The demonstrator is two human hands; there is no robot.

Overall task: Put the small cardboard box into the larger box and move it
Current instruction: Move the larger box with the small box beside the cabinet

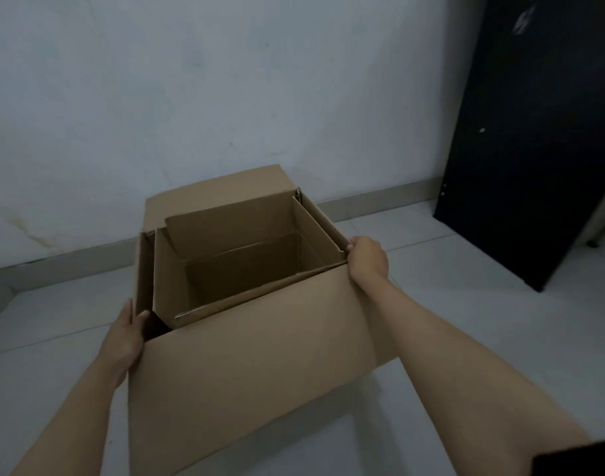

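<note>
A large brown cardboard box (253, 365) fills the middle of the head view, its top open and its flaps spread. Inside it sits the small cardboard box (232, 259), also open and empty, with its flaps upright. My left hand (124, 334) grips the large box's left wall near the front corner, thumb over the rim. Over on the other side, my right hand (368, 257) grips the right wall at its top edge. The large box appears tilted and held above the floor, with a shadow under its right end.
A pale tiled floor (466, 338) lies all around. A grey-white wall (225, 97) with a low skirting stands close behind the box. A tall black panel (534, 132) leans at the right.
</note>
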